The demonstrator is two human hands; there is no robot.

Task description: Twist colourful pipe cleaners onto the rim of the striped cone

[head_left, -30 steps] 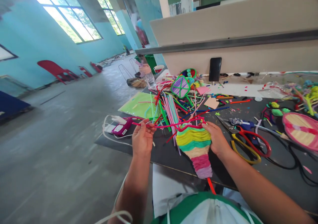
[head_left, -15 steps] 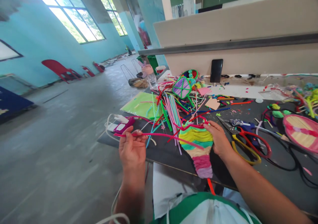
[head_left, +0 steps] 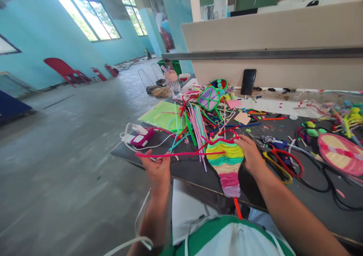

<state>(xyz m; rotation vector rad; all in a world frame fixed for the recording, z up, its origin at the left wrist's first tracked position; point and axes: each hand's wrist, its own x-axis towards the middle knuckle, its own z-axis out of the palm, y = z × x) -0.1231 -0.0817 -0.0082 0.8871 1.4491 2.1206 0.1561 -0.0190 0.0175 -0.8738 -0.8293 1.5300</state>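
A leaf-shaped woven piece (head_left: 227, 164) in yellow, teal, cream, pink and lilac bands lies on the dark table (head_left: 204, 176), its red stem pointing toward me. My right hand (head_left: 249, 154) grips its upper right edge. My left hand (head_left: 157, 169) pinches a long pink pipe cleaner (head_left: 181, 154), stretched level from the hand to the woven piece. Loose red ends stick out at the top of the weave.
A heap of coloured pipe cleaners (head_left: 195, 121) lies behind the piece, with a green sheet (head_left: 161, 116), a pink device and white cable (head_left: 138, 138). Scissors (head_left: 280, 161), a round woven disc (head_left: 340, 154) and a standing phone (head_left: 248, 81) are to the right. Bare floor lies left.
My left hand has pulled the pink pipe cleaner out leftward and down, drawing it taut and level. The right hand stays on the woven piece.
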